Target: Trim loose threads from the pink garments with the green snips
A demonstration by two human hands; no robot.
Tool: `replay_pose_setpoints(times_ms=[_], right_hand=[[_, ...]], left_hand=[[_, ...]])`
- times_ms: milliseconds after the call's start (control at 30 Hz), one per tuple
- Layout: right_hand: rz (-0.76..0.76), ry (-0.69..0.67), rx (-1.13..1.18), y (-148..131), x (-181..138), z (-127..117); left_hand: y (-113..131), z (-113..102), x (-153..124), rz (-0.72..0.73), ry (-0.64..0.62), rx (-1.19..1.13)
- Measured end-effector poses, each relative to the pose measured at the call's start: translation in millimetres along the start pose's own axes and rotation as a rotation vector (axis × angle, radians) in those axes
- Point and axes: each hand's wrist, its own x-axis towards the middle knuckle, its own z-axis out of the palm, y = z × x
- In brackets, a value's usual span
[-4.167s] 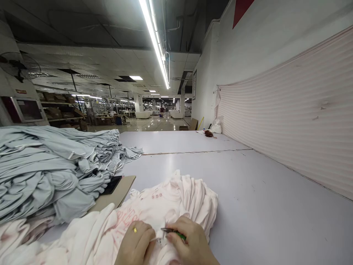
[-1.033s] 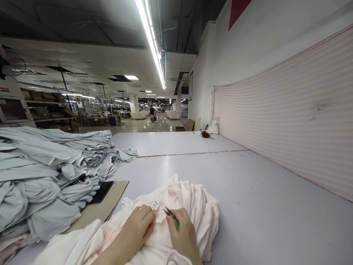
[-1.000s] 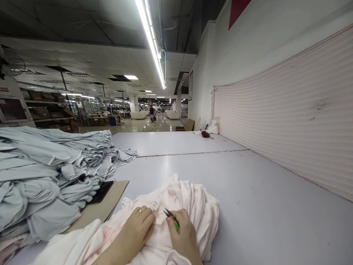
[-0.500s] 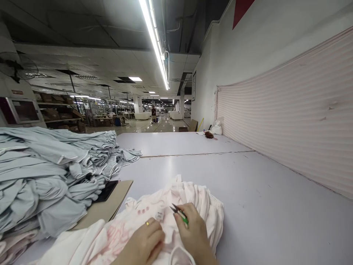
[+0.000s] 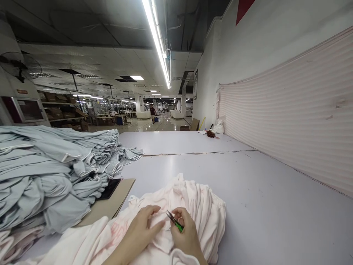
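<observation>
The person's left hand [image 5: 140,230] lies open, fingers spread and gripping nothing, on a heap of pale pink knit garments [image 5: 194,209], while the right hand [image 5: 184,235] curls its fingers around green-handled thread snips [image 5: 175,221] against that heap, at the near end of the long pale table [image 5: 193,165]

Overhead fluorescent tubes [image 5: 156,40] are flooding the workroom with bright, even light, glare is streaking the tabletop [image 5: 171,162], and the wide lens is bowing the frame's edges.
</observation>
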Motion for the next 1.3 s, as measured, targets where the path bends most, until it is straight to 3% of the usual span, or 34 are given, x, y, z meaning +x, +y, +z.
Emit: replay_pose_setpoints(times_ms=[133,267,433,633,767,867,1033,1133,1300], right_hand=[[0.069,-0.006,0.129,-1.2,-2.9,1.9],[0.056,-0.005,0.014,-0.5,-3.6,1.4],[-0.060,-0.054,-0.184,-9.6,-5.1,-7.3],[-0.226,-0.084,-0.378,-29.0,-3.0,-13.6],[-0.192,-0.054,-0.364,-30.0,-1.5,-11.0],[-0.121,-0.068,-0.192,-29.0,-0.9,-13.4],[-0.083,-0.080,-0.037,-35.8,-2.6,-32.8],[-0.077,-0.108,-0.028,-43.8,-8.9,-45.5],[-0.134,-0.177,-0.175,-54.2,-18.9,-49.5]], left_hand=[[0.5,5.1,8.6,-0.030,-0.185,-0.142],[4.6,-4.6,6.6,-0.072,-0.301,-0.339],[5.9,-9.6,2.5,-0.200,-0.292,-0.557],[5.7,-6.9,0.3,-0.168,-0.346,-0.644],[4.9,-6.9,-2.1,-0.119,-0.385,-0.640],[-4.0,-0.6,-3.2,0.050,-0.283,-0.410],[-19.7,8.7,-11.0,0.669,0.226,0.187],[-18.5,7.4,-15.8,0.863,0.292,0.353],[-8.1,3.9,-18.4,0.953,0.299,0.424]])
